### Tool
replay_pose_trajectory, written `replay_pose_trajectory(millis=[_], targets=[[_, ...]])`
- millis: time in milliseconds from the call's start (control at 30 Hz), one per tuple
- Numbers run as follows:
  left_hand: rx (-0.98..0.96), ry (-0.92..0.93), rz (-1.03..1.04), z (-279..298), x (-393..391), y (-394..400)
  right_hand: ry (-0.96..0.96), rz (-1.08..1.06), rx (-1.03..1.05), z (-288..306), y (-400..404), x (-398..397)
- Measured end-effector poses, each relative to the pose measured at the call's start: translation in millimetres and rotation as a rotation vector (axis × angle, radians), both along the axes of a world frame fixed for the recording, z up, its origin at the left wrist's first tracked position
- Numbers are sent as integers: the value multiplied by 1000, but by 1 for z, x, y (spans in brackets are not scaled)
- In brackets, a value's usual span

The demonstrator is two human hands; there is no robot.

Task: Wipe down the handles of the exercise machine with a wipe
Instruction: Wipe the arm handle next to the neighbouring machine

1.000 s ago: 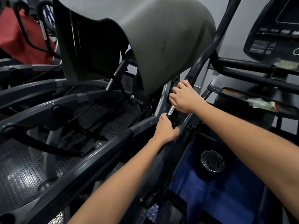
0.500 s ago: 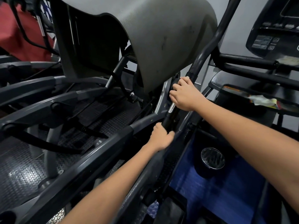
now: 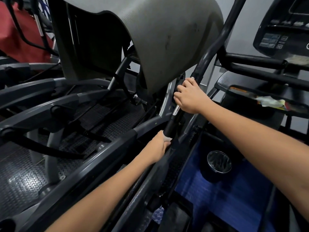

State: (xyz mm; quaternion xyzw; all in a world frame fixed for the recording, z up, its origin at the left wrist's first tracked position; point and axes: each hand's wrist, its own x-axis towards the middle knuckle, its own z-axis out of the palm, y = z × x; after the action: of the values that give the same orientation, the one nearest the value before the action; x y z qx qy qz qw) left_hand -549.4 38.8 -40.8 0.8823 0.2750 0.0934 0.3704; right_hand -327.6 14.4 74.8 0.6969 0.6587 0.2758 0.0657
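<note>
Gripping the slanted black tubular handle (image 3: 172, 124) with its chrome band, the right hand (image 3: 189, 96) curls high; lower, the left hand (image 3: 158, 147) pinches a small white wipe (image 3: 166, 138) against its matte rubbery sleeve.

Under me the floor (image 3: 234, 206) is blue matting. A round black bin (image 3: 219, 162) with a shiny liner stands on it, and left of the bin the machine's studded rubber deck (image 3: 25, 178) rests on it.
</note>
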Motion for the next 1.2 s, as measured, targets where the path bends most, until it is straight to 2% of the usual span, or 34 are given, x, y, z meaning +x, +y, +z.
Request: replay_pose_trajectory(millis=[100, 267, 333, 400, 500, 600, 733, 833, 933, 1067, 1200], targets=[[109, -13, -56, 7, 28, 7, 5, -8, -8, 0, 0, -1], [73, -43, 48, -9, 36, 7, -7, -5, -8, -1, 1, -2], [62, -59, 12, -2, 25, 3, -9, 1, 9, -1, -1, -1], [5, 60, -5, -2, 11, 0, -15, 16, 15, -2, -1, -5], [-56, 353, 12, -15, -15, 5, -12, 141, -36, -24, -1, -26], [-254, 376, -156, -19, -39, 16, 13, 220, -48, -50, -5, -48], [-659, 527, -197, -10, -75, 22, -15, 229, -58, -51, -7, -49], [-927, 470, -151, -3, -79, 22, 11, 256, -44, -53, -8, -53], [-1074, 273, 24, 1, -56, 18, 25, 262, -49, -57, -7, -57], [-996, 93, 154, -10, -44, 12, 39, 309, -55, -64, -11, -63], [-990, 156, -3, -29, -83, 15, 72, 383, -79, -82, -13, -77]])
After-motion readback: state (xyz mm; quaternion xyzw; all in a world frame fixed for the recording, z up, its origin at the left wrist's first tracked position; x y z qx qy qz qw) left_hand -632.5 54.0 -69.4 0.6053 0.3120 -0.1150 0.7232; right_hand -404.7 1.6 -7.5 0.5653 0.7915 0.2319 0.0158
